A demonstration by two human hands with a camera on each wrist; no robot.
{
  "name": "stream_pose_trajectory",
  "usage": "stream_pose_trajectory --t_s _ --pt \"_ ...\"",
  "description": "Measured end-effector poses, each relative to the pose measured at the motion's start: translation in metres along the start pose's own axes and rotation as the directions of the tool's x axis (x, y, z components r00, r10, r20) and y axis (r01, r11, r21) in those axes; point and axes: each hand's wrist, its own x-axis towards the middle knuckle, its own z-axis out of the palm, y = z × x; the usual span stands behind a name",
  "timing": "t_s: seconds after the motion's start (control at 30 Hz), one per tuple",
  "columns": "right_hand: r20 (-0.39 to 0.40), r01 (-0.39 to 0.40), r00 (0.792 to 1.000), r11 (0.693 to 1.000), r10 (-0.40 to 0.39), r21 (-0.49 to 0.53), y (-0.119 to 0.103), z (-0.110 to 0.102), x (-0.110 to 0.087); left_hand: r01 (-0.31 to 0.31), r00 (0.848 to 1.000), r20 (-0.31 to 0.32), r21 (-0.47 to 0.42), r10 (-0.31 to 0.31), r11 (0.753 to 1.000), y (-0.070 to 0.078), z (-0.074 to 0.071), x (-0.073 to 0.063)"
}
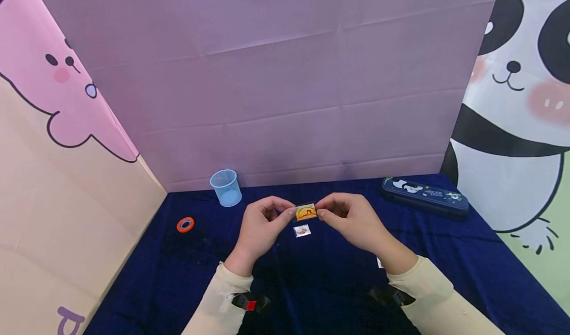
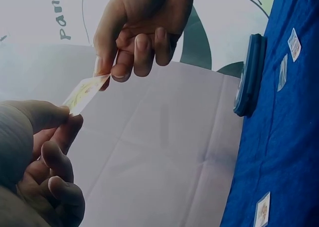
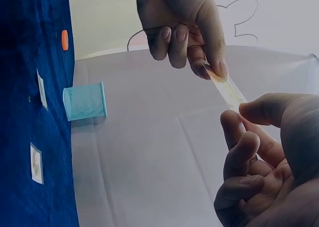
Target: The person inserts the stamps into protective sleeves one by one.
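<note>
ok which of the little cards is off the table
The yellow card, pinched by the left hand and the right hand; the other visible cards lie on the blue cloth.

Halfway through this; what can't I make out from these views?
Head view: fine print on the yellow card, too small to read.
Head view: most of a white card, hidden by the right forearm.
Left wrist view: the end of the lowest card, cut off by the bottom edge.
Head view: anything inside the dark blue case, hidden by its closed lid.
</note>
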Motion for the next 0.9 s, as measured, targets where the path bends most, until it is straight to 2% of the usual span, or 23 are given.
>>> stream_pose_trajectory --t_s 0.2,0.5,0.7,0.9 --pt "0.01 -0.026 1.0 0.999 0.026 -0.034 0.006 -0.008 -0.008 0.007 1.0 0.011 -0.015 -0.007 1.0 -0.005 0.006 0.001" --pt "-0.008 -0.053 0.999 0.992 0.052 -0.113 0.025 -0.025 -0.025 0.049 0.998 0.04 0.033 -0.05 0.998 -0.015 0.015 0.008" --pt "-0.022 -0.087 0.996 0.987 0.085 -0.135 0.037 -0.038 -0.042 0.085 0.994 0.066 0.077 -0.09 0.993 -0.023 0.023 0.011" --pt "-0.033 -0.12 0.993 0.98 0.116 -0.156 0.052 -0.047 -0.056 0.135 0.988 0.056 0.098 -0.141 0.986 -0.031 0.027 0.015"
